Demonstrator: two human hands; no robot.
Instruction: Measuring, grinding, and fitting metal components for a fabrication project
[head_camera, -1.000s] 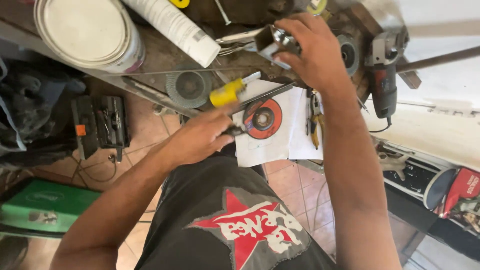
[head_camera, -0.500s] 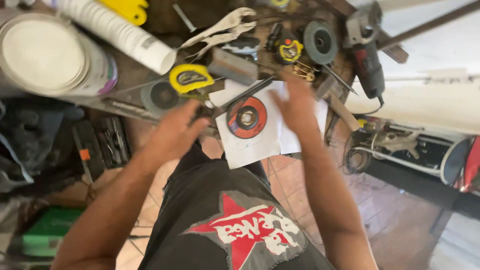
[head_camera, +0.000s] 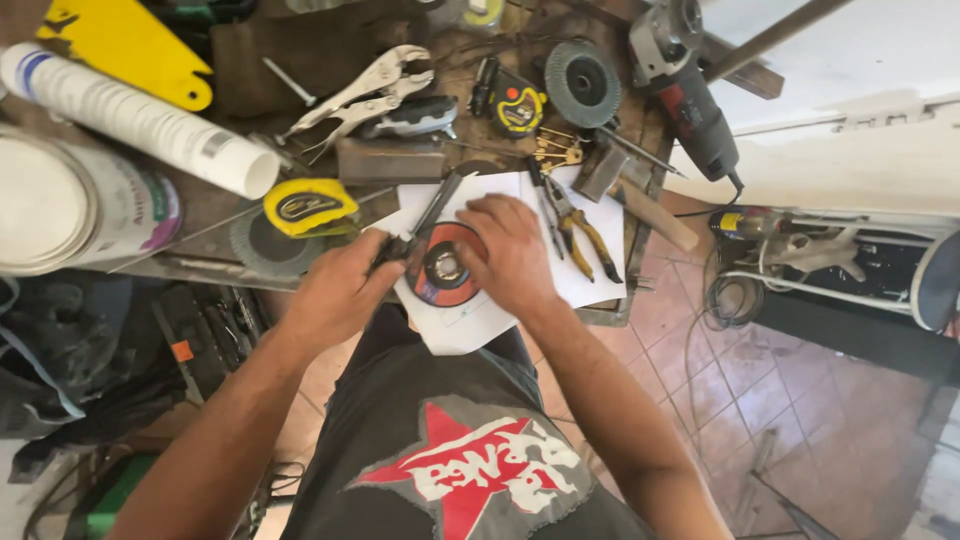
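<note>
A red and black cutting disc (head_camera: 437, 272) lies on a white sheet of paper (head_camera: 585, 265) at the near edge of the workbench. My right hand (head_camera: 512, 255) rests on the disc's right side, its fingers gripping the edge. My left hand (head_camera: 335, 290) is just left of the disc, closed on a slim dark metal tool (head_camera: 432, 212) that angles up and away over the paper. Its lower end is hidden in my fingers.
Close by lie a yellow tape measure (head_camera: 308, 205) on a flap disc, yellow-handled pliers (head_camera: 578, 222), a wooden handle (head_camera: 655, 215), locking pliers (head_camera: 362, 88), an angle grinder (head_camera: 688, 95), a sealant tube (head_camera: 140, 120) and a paint can (head_camera: 70, 205). Tiled floor (head_camera: 800, 420) is at the right.
My right hand came down from the back of the bench, where it held a metal part, onto the cutting disc. My left hand stayed beside the disc with the dark tool.
</note>
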